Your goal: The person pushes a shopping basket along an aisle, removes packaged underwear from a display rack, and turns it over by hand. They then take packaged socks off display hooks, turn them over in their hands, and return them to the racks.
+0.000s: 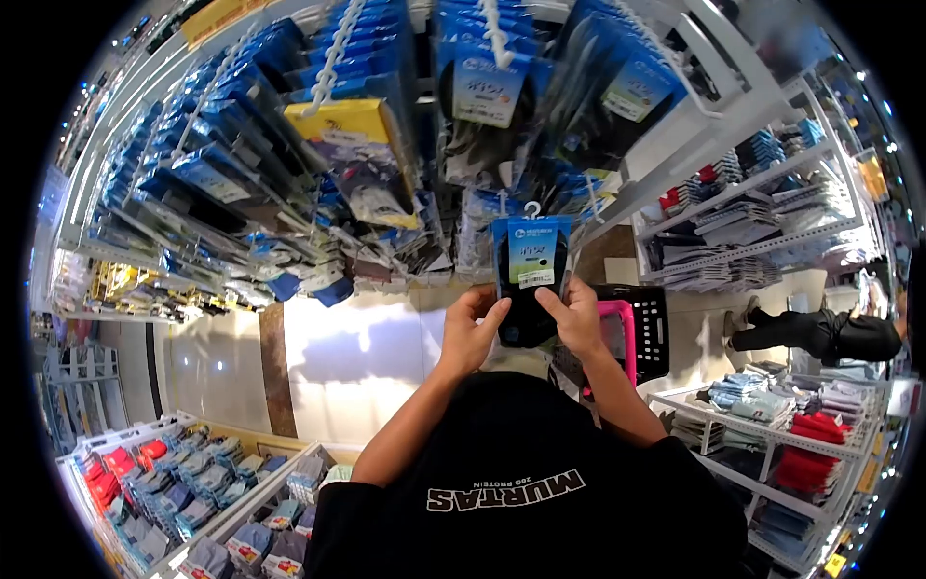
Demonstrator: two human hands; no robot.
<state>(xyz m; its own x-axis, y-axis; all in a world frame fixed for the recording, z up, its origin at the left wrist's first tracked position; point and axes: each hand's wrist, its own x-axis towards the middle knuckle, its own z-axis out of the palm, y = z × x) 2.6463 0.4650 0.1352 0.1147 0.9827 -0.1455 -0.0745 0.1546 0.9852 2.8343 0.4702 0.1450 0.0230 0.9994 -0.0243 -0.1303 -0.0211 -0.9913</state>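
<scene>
Between my two hands is a packaged black garment [526, 314] in a clear bag with a blue and green header card and a small white hook on top. My left hand [473, 328] grips the bag's left edge, thumb on the front. On the other edge, my right hand [571, 317] pinches it with the thumb over the lower front, under a barcode label. The bag is held upright in front of my chest, below a rack of similar packs [485, 92]. The fingers behind the bag are hidden.
Rows of packs hang from white hooks [333, 58], one with a yellow card [352, 145]. A black basket with a pink handle [629, 338] is at my right. Shelves of folded clothes [752, 217] stand on the right; a bin of packs [174, 492] is behind left. A person [820, 333] is farther right.
</scene>
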